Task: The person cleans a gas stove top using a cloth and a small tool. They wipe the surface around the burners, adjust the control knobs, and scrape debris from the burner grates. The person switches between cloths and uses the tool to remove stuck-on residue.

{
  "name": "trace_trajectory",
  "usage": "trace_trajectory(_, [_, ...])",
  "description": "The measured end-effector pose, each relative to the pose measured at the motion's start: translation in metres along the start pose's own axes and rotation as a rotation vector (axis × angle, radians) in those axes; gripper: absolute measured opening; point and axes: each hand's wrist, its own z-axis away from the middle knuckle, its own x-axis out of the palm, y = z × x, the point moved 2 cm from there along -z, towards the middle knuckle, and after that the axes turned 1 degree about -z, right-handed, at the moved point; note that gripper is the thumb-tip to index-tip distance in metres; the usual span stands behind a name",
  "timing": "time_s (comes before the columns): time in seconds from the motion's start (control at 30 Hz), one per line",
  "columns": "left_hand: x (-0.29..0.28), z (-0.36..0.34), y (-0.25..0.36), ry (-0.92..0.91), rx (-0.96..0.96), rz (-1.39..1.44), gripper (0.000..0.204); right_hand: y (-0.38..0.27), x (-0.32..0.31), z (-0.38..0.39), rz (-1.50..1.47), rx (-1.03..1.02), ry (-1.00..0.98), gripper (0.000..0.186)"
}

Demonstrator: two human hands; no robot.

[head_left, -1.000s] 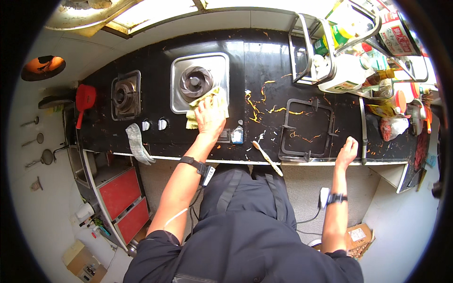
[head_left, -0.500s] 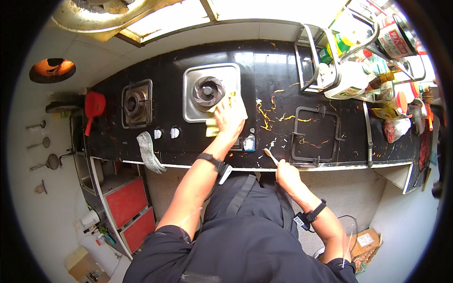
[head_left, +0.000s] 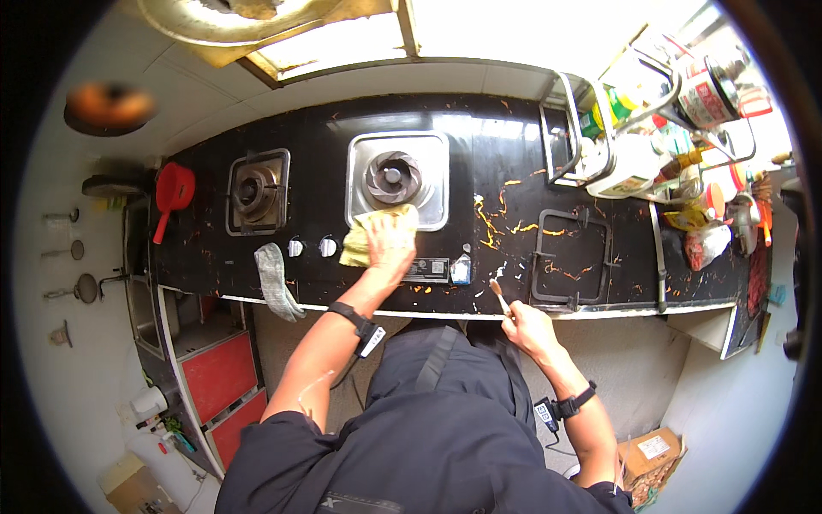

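Top-down head view of a person at a black stove tabletop (head_left: 479, 120), seen w/ strong fisheye bend. Left hand (head_left: 390, 244): spread flat, palm down, pressing a yellow cloth (head_left: 364, 244) onto the tabletop just in front of the steel burner plate (head_left: 396, 178); cloth's far edge touches the plate's front rim. Right hand (head_left: 527, 330): closed round the lower end of a thin wooden-handled tool (head_left: 499, 295), held at the tabletop's front edge; tool tilts up and to the left, its tip over the surface near a small pale label-like item (head_left: 461, 270). Tip type cannot be told. Both wrists carry dark bands.

Surroundings: second burner (head_left: 257, 190) to the left of the steel plate, w/ two round knobs (head_left: 311, 248) in front of it, just beside the cloth. Grey rag (head_left: 276, 278) hangs over the front edge, left of the knobs. Red scoop-like utensil (head_left: 173, 193) lies at the tabletop's far left end. Black pan support (head_left: 572, 257) rests on the surface to the right, among orange and yellow streaks. Wire rack (head_left: 575, 137) w/ bottles and containers stands at the far right rear.
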Motion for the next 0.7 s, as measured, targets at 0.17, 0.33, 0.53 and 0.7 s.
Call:
trace_trajectory(0.17, [0.013,-0.022,0.052,0.203,-0.038,0.107,0.044,-0.011,-0.025,0.01,0.007,0.057,-0.041,0.016])
trace_trajectory(0.33, [0.008,0.005,0.004,0.141,-0.011,0.088,0.045,-0.007,-0.043,0.018,0.025,0.091,-0.078,0.018])
trace_trajectory(0.53, [-0.005,0.007,-0.103,-0.017,-0.1,-0.035,0.045,0.011,-0.053,0.033,-0.028,0.22,-0.01,0.016])
trace_trajectory(0.7, [0.001,-0.007,-0.101,-0.004,-0.109,0.025,0.04,0.02,-0.055,0.042,-0.021,0.189,0.049,0.019])
